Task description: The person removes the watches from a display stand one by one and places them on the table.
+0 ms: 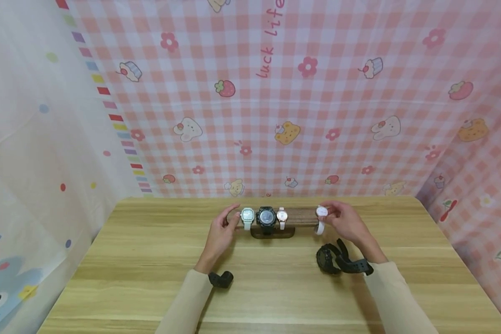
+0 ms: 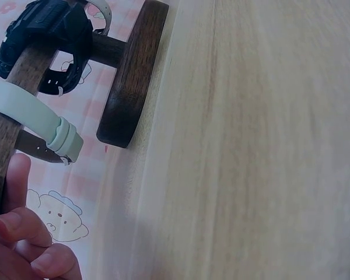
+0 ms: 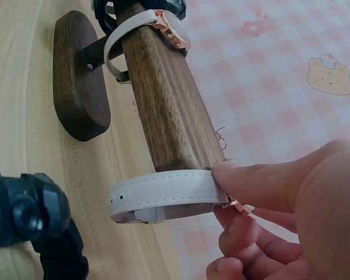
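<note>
A dark wooden watch stand (image 1: 302,217) has a long bar over an oval base (image 2: 128,87). My left hand (image 1: 220,236) holds the bar's left end, its thumb in front. Beside that hand a mint-green watch (image 1: 247,216) is strapped round the bar, followed by a chunky black watch (image 1: 267,216) and a small rose-gold watch (image 1: 281,215) with a pale strap. At the bar's right end, my right hand (image 1: 350,225) pinches a white watch (image 1: 322,211) by its case. Its closed white strap (image 3: 169,189) loops round the end of the bar.
A black watch (image 1: 326,260) lies on the wooden table (image 1: 271,287) in front of the right hand, close to the right wrist. Black camera gear (image 1: 221,279) sits at the left wrist. Behind the table hangs a pink checked cloth (image 1: 250,116).
</note>
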### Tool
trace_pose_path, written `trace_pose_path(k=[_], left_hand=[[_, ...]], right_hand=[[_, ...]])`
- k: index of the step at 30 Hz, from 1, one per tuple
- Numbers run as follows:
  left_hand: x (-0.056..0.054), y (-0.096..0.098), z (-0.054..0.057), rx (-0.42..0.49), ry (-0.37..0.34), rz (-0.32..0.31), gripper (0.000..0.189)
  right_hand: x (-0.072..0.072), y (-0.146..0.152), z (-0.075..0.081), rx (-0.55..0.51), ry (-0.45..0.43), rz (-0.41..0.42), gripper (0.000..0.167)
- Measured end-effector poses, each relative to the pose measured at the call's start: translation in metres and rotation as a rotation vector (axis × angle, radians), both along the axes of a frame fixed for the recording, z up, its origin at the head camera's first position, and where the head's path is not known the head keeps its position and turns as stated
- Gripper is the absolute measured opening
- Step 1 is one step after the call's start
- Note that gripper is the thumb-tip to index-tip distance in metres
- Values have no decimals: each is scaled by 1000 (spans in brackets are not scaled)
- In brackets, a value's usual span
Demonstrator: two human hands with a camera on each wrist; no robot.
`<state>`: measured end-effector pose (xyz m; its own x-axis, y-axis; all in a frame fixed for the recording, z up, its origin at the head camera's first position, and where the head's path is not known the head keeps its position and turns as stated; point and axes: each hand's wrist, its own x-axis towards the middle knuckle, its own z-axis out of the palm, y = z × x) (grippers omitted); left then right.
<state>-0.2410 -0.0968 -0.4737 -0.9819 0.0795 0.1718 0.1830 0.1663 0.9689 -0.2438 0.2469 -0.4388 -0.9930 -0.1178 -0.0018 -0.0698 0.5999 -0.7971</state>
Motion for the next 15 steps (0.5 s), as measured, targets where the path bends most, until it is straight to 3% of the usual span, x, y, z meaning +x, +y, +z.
trace_pose_path(k=[15], left_hand=[[2,0,3,-18,-1,10,37]], right_hand=[[6,2,-3,-40,43,-25,39]])
